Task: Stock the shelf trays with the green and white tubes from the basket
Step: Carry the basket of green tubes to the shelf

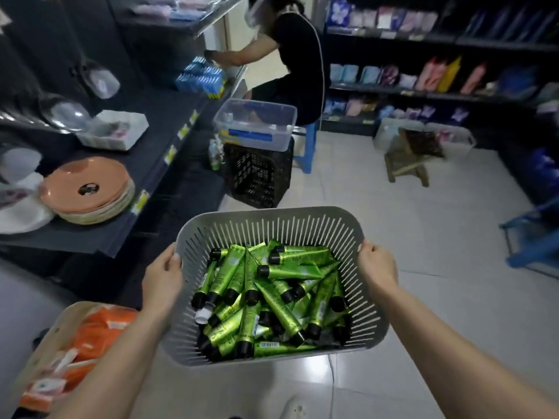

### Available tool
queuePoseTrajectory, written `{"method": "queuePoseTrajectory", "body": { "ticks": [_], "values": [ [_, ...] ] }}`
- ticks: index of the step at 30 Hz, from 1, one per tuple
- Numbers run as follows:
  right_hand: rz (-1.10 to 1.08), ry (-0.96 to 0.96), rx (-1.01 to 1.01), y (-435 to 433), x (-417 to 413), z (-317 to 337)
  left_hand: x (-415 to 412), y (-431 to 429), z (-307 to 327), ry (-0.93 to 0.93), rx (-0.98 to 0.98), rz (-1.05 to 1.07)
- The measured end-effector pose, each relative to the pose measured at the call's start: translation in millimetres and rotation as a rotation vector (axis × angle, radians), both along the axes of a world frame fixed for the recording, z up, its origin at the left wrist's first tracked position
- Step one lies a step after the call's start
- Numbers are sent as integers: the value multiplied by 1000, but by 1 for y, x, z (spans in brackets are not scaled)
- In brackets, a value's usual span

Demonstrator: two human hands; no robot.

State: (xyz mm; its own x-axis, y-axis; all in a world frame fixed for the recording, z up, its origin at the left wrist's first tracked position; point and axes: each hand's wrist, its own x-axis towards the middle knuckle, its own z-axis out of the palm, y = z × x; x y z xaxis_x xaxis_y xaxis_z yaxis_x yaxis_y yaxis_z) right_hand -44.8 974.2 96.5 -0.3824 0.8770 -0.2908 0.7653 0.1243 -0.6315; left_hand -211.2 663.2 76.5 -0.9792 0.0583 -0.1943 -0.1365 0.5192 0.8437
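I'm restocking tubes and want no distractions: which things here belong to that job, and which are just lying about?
Job: grey slatted plastic basket; green black-capped tubes piled in it; left hand and right hand gripping its rim.
Lying about: stack of round peach plates; clear plastic bin; black plastic crate; small wooden stool.

A: Grey basket (272, 219), walls slotted in vertical stripes, between left hand (161, 278) and right hand (376, 267).
B: Inside, tubes (281, 293): glossy green, black caps. 1 white cap (203, 313), nearest the left hand.
A: Below the left hand, packs (102, 331): orange, white labels.
B: Beyond the left hand, plates (87, 186): peach over cream. Crate (257, 176) further on: black lattice.
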Motion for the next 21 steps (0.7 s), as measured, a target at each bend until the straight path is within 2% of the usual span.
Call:
{"method": "queuePoseTrajectory", "body": {
  "ticks": [7, 21],
  "values": [
    [-192, -8, 35, 119, 3, 11, -55, 159, 9, -78, 67, -129],
    [-619, -12, 31, 306, 3, 19, -148, 457, 28, -13, 74, -564]
  ]
}}
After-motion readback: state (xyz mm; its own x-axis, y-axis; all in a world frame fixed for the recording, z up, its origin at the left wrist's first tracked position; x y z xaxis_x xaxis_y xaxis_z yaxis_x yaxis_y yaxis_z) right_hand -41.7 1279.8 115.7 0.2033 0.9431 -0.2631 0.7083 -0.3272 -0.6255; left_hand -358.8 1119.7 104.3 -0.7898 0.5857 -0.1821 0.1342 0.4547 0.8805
